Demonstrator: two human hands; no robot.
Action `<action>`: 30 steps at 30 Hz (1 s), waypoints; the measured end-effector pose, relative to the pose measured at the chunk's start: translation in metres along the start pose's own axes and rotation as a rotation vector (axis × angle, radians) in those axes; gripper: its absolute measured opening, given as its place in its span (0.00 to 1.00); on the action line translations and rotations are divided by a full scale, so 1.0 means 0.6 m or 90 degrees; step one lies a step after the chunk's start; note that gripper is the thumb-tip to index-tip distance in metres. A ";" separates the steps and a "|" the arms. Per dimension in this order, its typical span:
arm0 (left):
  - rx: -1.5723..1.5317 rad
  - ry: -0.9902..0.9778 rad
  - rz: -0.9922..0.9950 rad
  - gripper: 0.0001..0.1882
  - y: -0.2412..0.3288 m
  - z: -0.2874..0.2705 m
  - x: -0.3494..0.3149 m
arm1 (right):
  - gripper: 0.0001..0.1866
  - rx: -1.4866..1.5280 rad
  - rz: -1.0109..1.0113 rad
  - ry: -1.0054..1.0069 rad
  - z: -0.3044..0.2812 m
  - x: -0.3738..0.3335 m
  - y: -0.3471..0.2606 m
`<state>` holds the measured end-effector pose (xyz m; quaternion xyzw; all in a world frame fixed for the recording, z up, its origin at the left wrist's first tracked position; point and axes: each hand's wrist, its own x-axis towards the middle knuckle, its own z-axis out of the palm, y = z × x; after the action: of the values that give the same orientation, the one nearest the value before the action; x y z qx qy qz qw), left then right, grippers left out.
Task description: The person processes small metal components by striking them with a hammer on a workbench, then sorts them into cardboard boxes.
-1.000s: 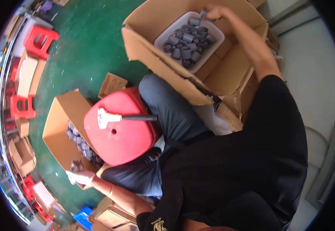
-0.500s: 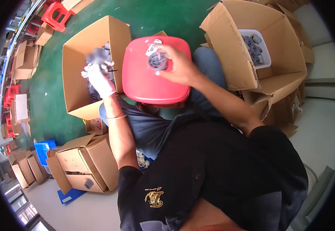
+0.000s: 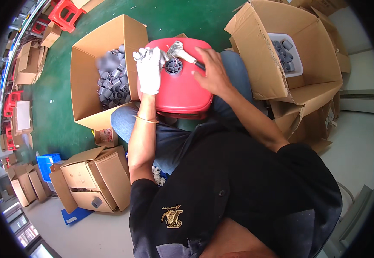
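On a red stool top (image 3: 182,94) stands a grey round part (image 3: 173,66) with a spoked inside, in front of me. My left hand (image 3: 149,71), in a white glove with greyish fingertips, is close against its left side; whether its fingers grip anything I cannot make out. Behind the part lies a whitish, partly wrapped tool (image 3: 187,56) with a dark end pointing at my right hand (image 3: 213,73). That bare hand is open, thumb and fingers apart around the dark end. A blurred grey part (image 3: 108,62) hangs in the air over the left carton.
The left carton (image 3: 86,81) holds many grey ring-shaped parts (image 3: 116,84). At the right, another carton (image 3: 255,56) contains a white tub (image 3: 296,56) of similar parts. Closed cartons (image 3: 96,180) and a blue bin (image 3: 48,165) stand at the lower left.
My left hand has let go of a grey part over the left carton and moved right to the stool. My right hand has released the round part and shifted right, toward the tool.
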<state>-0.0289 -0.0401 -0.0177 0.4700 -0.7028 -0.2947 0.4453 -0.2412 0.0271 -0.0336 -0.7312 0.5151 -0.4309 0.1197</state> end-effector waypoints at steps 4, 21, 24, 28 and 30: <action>0.325 -0.051 0.124 0.05 -0.047 0.024 0.009 | 0.30 -0.068 0.125 -0.076 -0.031 -0.030 0.030; 0.637 0.003 0.414 0.17 -0.008 0.053 0.000 | 0.23 0.055 0.235 -0.193 -0.057 -0.012 0.043; 0.621 0.026 0.391 0.15 -0.016 0.068 -0.009 | 0.25 0.104 0.273 -0.128 -0.089 -0.015 0.007; 0.602 0.030 0.270 0.08 -0.023 0.101 -0.028 | 0.24 0.177 0.247 -0.188 -0.155 -0.015 -0.078; 0.626 0.089 0.239 0.08 -0.035 0.114 -0.029 | 0.24 0.176 0.122 -0.092 -0.183 0.008 -0.137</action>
<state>-0.0793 -0.0324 -0.0704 0.5080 -0.7986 0.1862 0.2634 -0.2702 0.0887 0.0858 -0.6845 0.5080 -0.4308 0.2962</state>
